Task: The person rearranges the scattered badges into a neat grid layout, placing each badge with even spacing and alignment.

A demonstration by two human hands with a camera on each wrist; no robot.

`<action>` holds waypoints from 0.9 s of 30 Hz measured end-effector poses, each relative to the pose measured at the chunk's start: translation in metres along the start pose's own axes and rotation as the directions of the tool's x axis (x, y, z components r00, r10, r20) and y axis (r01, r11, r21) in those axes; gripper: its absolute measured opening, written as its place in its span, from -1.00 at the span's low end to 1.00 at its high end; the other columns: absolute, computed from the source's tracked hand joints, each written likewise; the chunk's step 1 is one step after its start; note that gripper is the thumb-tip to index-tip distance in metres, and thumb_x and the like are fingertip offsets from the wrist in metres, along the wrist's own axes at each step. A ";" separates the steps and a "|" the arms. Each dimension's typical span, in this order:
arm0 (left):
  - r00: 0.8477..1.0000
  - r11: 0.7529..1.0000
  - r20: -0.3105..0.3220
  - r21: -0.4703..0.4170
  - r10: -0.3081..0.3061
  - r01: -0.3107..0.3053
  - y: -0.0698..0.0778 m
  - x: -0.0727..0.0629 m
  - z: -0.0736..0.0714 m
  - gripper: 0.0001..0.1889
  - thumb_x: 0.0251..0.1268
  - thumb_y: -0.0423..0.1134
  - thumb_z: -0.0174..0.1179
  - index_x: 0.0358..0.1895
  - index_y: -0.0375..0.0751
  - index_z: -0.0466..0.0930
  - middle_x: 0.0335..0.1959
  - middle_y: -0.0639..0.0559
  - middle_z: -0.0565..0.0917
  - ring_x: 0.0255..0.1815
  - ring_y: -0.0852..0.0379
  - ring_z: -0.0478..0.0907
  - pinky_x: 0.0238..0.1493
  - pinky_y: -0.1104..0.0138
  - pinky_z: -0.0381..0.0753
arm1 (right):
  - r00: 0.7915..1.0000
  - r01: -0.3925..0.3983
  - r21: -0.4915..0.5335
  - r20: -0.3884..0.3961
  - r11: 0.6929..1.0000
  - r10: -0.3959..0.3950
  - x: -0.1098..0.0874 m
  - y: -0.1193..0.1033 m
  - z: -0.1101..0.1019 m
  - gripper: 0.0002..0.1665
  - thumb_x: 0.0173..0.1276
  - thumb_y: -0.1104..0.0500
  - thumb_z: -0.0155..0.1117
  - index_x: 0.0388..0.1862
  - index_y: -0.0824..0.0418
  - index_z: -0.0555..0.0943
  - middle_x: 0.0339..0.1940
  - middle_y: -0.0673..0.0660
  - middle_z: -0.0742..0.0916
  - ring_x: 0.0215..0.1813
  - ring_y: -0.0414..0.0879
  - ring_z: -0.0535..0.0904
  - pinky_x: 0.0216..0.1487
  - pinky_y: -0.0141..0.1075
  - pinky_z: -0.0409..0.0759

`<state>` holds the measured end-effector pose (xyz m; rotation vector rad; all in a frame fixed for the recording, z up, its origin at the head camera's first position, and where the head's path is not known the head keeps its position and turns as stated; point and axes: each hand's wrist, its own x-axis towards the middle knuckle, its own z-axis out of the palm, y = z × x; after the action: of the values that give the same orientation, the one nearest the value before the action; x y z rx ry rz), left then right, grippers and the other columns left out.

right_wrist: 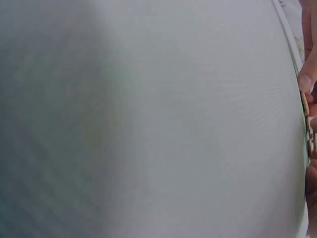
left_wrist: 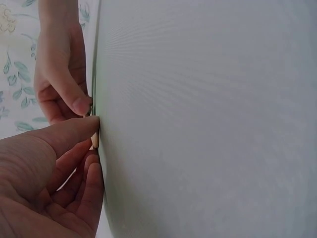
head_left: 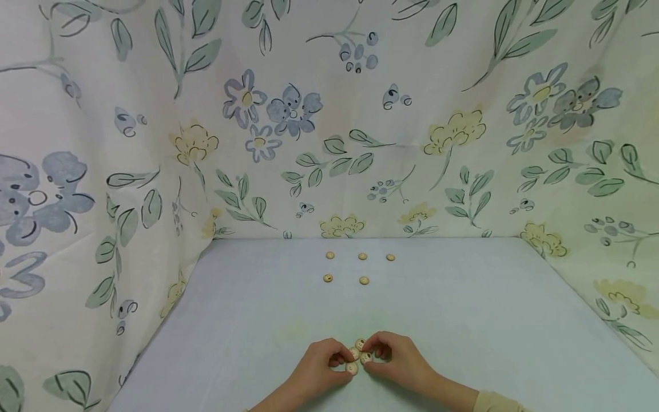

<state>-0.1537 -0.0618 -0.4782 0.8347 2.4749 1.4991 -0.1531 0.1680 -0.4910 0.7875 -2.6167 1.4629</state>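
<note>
Grip L (head_left: 323, 366) nearly closed, pinches 2 wood discs (head_left: 352, 368); grip R (head_left: 400, 361) same w/ other 2 discs (head_left: 366, 359)

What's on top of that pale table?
On the pale table, five round tan discs lie toward the back; four more discs cluster between the left hand and right hand. The surface directly beneath the hands is covered.

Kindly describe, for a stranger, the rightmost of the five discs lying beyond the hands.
On the pale table, near the floral cloth, five tan discs lie in two rows. The farther row has three; the rightmost disc alone has no nearer-row disc in front of it.
</note>
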 end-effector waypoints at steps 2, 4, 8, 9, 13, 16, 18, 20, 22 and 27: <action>1.000 1.000 -0.002 0.001 0.001 -0.001 0.000 0.000 0.000 -0.83 0.03 -0.40 0.43 -0.29 -0.16 0.69 -0.34 0.17 0.62 -0.32 0.31 0.49 -0.25 0.44 0.56 | 1.000 -0.018 0.011 -0.007 1.000 0.018 0.001 0.000 -0.001 -0.78 0.19 0.13 0.47 -0.20 0.10 0.65 -0.29 -0.06 0.72 -0.32 -0.19 0.56 -0.29 -0.39 0.57; 1.000 1.000 -0.003 -0.003 0.002 -0.002 0.000 0.000 0.000 -0.83 0.02 -0.39 0.44 -0.28 -0.17 0.69 -0.33 0.17 0.62 -0.32 0.31 0.49 -0.25 0.44 0.56 | 0.999 -0.042 0.029 -0.012 0.999 0.043 0.002 0.000 -0.003 -0.78 0.20 0.13 0.47 -0.19 0.11 0.66 -0.28 -0.06 0.72 -0.31 -0.18 0.57 -0.27 -0.38 0.58; 1.000 1.000 -0.007 -0.009 0.003 -0.003 -0.001 0.000 0.000 -0.82 0.01 -0.40 0.44 -0.28 -0.16 0.69 -0.32 0.17 0.63 -0.31 0.31 0.50 -0.24 0.43 0.56 | 0.994 -0.103 0.078 -0.019 0.992 0.105 0.005 0.001 -0.006 -0.75 0.19 0.12 0.48 -0.18 0.14 0.66 -0.27 -0.03 0.72 -0.29 -0.17 0.58 -0.24 -0.37 0.59; 1.000 1.000 -0.009 -0.011 0.003 -0.003 -0.001 0.000 0.000 -0.81 0.01 -0.40 0.44 -0.28 -0.16 0.69 -0.32 0.17 0.63 -0.31 0.31 0.50 -0.24 0.43 0.56 | 0.992 -0.121 0.085 -0.023 0.989 0.124 0.006 0.002 -0.007 -0.75 0.19 0.12 0.48 -0.18 0.14 0.66 -0.27 -0.03 0.72 -0.28 -0.17 0.58 -0.23 -0.38 0.59; 1.000 1.000 -0.018 -0.014 0.006 -0.006 -0.001 0.001 0.000 -0.82 0.01 -0.41 0.43 -0.29 -0.16 0.69 -0.32 0.18 0.63 -0.31 0.32 0.49 -0.24 0.44 0.56 | 0.980 -0.185 0.098 -0.051 0.978 0.191 0.012 0.006 -0.012 -0.71 0.17 0.12 0.49 -0.16 0.17 0.66 -0.28 -0.02 0.71 -0.26 -0.19 0.57 -0.20 -0.39 0.59; 1.000 1.000 -0.022 -0.007 0.008 -0.008 -0.001 0.001 0.001 -0.83 0.02 -0.41 0.43 -0.29 -0.17 0.69 -0.33 0.18 0.63 -0.31 0.32 0.49 -0.24 0.44 0.56 | 0.972 -0.217 0.105 -0.072 0.970 0.225 0.016 0.010 -0.017 -0.70 0.18 0.12 0.48 -0.15 0.18 0.66 -0.28 -0.01 0.70 -0.25 -0.20 0.56 -0.17 -0.40 0.59; 1.000 1.000 -0.024 -0.007 0.004 -0.004 0.000 0.001 0.001 -0.82 0.00 -0.42 0.43 -0.29 -0.17 0.69 -0.33 0.18 0.63 -0.31 0.32 0.49 -0.24 0.44 0.56 | 0.966 -0.234 0.105 -0.085 0.967 0.243 0.018 0.014 -0.021 -0.71 0.18 0.12 0.48 -0.14 0.18 0.66 -0.28 -0.01 0.70 -0.24 -0.21 0.57 -0.15 -0.40 0.59; 1.000 1.000 -0.023 -0.010 -0.001 0.000 0.000 0.001 0.000 -0.81 -0.01 -0.43 0.43 -0.29 -0.18 0.69 -0.33 0.18 0.63 -0.32 0.32 0.49 -0.25 0.44 0.55 | 0.963 -0.240 0.100 -0.101 0.966 0.250 0.020 0.018 -0.024 -0.71 0.19 0.13 0.48 -0.14 0.18 0.66 -0.29 -0.01 0.70 -0.24 -0.22 0.57 -0.15 -0.40 0.60; 1.000 1.000 -0.021 -0.015 -0.007 0.007 0.001 0.001 0.000 -0.81 -0.02 -0.43 0.43 -0.30 -0.18 0.69 -0.34 0.18 0.62 -0.32 0.32 0.48 -0.26 0.44 0.55 | 0.961 -0.240 0.089 -0.118 0.967 0.250 0.022 0.022 -0.026 -0.71 0.17 0.15 0.48 -0.14 0.19 0.66 -0.30 -0.01 0.70 -0.24 -0.22 0.57 -0.14 -0.40 0.60; 1.000 1.000 -0.015 -0.017 -0.017 0.016 0.001 0.000 0.001 -0.81 -0.02 -0.43 0.43 -0.30 -0.18 0.69 -0.35 0.18 0.62 -0.33 0.32 0.48 -0.27 0.45 0.54 | 0.959 -0.224 0.079 -0.161 0.971 0.234 0.027 0.029 -0.034 -0.69 0.14 0.20 0.50 -0.15 0.23 0.66 -0.31 0.03 0.71 -0.26 -0.21 0.58 -0.16 -0.41 0.60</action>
<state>-0.1533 -0.0605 -0.4775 0.8013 2.4700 1.5237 -0.1969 0.1972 -0.4877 0.3519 -2.6152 1.5914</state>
